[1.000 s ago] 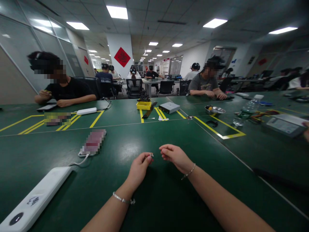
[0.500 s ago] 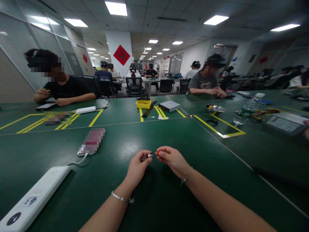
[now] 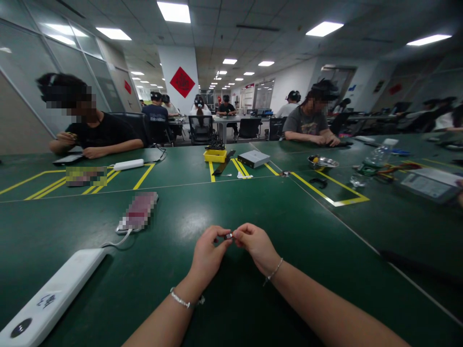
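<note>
Just above the green table, my left hand pinches a small dark piece with a silvery end between thumb and fingers. The piece is too small to tell its kind. Close against it from the right, my right hand is closed in a pinch. A small orange piece sits in that pinch, now almost wholly hidden by the fingertips. The two pieces meet or nearly meet; whether they touch I cannot make out. Both wrists wear a bracelet.
To the left, a phone is wired to a long white power bank. Beyond my hands are a yellow box, a grey box-shaped device and a metal bowl. A plastic bottle stands to the right. Two people sit across the table.
My two hands have come together, so the gap between the dark piece and the orange piece has closed. The right fingers now cover most of the orange piece.
</note>
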Available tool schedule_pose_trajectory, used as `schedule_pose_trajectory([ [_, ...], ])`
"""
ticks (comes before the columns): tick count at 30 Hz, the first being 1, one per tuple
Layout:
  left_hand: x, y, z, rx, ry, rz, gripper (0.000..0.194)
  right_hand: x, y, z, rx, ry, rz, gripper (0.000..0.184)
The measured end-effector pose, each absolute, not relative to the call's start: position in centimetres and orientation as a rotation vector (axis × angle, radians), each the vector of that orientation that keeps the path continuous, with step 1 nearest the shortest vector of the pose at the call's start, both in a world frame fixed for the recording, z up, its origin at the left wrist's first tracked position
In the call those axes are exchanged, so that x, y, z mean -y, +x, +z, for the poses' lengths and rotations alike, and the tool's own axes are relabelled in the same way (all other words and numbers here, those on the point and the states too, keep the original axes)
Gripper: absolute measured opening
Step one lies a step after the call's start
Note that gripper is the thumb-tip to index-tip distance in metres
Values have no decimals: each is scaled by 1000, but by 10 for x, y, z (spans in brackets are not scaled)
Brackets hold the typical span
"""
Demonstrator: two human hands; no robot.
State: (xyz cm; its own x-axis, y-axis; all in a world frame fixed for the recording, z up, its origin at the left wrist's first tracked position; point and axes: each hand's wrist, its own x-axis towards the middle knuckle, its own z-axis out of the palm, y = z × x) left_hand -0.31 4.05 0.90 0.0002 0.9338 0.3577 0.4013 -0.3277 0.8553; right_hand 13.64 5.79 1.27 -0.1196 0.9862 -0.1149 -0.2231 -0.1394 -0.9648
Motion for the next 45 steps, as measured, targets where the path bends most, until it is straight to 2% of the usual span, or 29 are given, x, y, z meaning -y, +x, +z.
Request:
schedule_pose_trajectory([
  [6,-38,0,9,-1401,1822,1328,11,-52,129,8,988,-1089,1365,25],
  [14,-33,1,9,-1486,1837,1385,11,-42,119,15,759,-1090,1467,38],
  [28,-35,-1,7,-1533,1867,1414,9,-38,120,17,775,-1129,1551,36],
  [33,-35,1,8,-1547,1960,1343,7,-44,122,16,966,-1106,1490,22],
  [36,-37,1,6,-1528,2026,1279,22,-64,137,22,1159,-1185,1319,16],
  [38,-39,-1,4,-1572,2018,1254,34,-83,163,29,1301,-1328,1070,13],
  [42,-44,-8,0,-1733,1916,1180,35,-114,250,39,1461,-1902,276,19],
  [45,-48,-12,-4,-1786,1861,1147,34,-117,317,34,1337,-2263,-3,27],
])
